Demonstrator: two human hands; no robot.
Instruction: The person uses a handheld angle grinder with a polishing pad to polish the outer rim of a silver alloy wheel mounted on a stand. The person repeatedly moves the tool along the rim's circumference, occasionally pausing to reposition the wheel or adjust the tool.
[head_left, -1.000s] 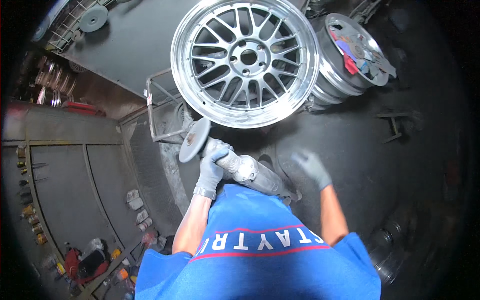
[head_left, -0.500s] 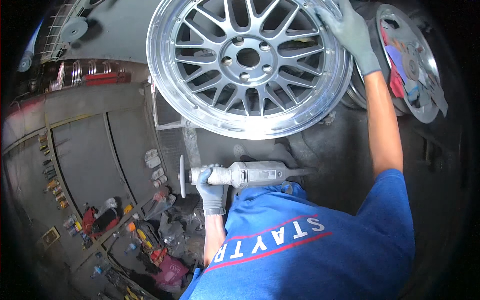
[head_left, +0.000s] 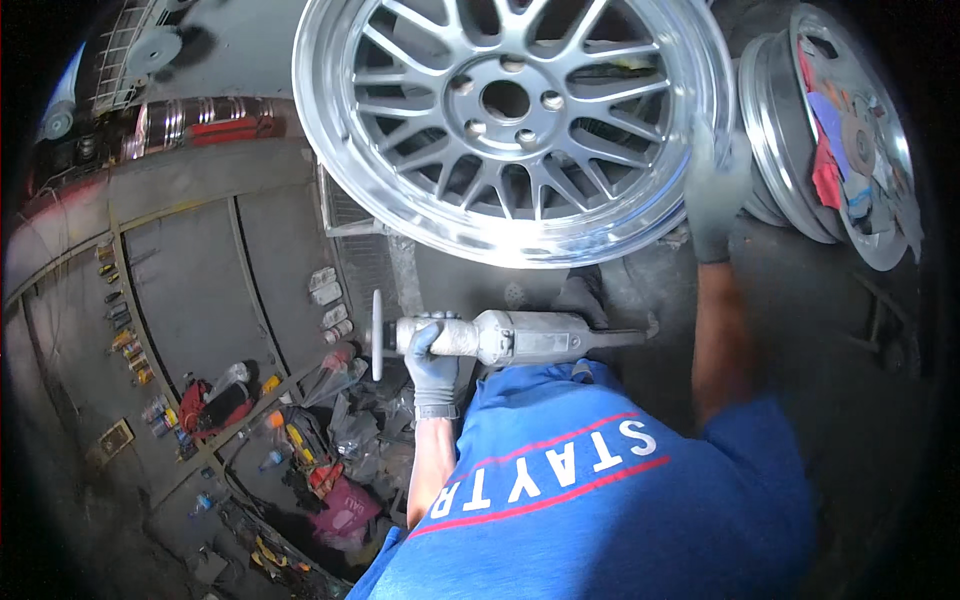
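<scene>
My left hand (head_left: 432, 365), in a grey glove, is closed round the pale, wrapped neck of an angle polisher (head_left: 540, 338). A thin round disc (head_left: 377, 335) stands edge-on at the tool's left end, and its body lies level across my waist. In front of me is a large silver alloy wheel (head_left: 500, 127) with mesh spokes and a shiny polished lip, its face toward me. My gloved right hand (head_left: 715, 195) is at the lower right of the wheel's lip. Motion smears its fingers, so I cannot tell whether they grip the rim.
Another wheel (head_left: 790, 130) stands at the right, with a wheel-like disc holding cloths and pads (head_left: 850, 150) against it. Plastic bags (head_left: 355, 445) and a pink bag (head_left: 345, 515) lie at the lower left. Bottles and small containers line the left side. A metal frame (head_left: 325, 200) is beside the wheel.
My right hand has come down along the wheel's rim from the upper right to the lower right. The wheel's spokes and bolt holes have turned. The left hand keeps its hold on the polisher.
</scene>
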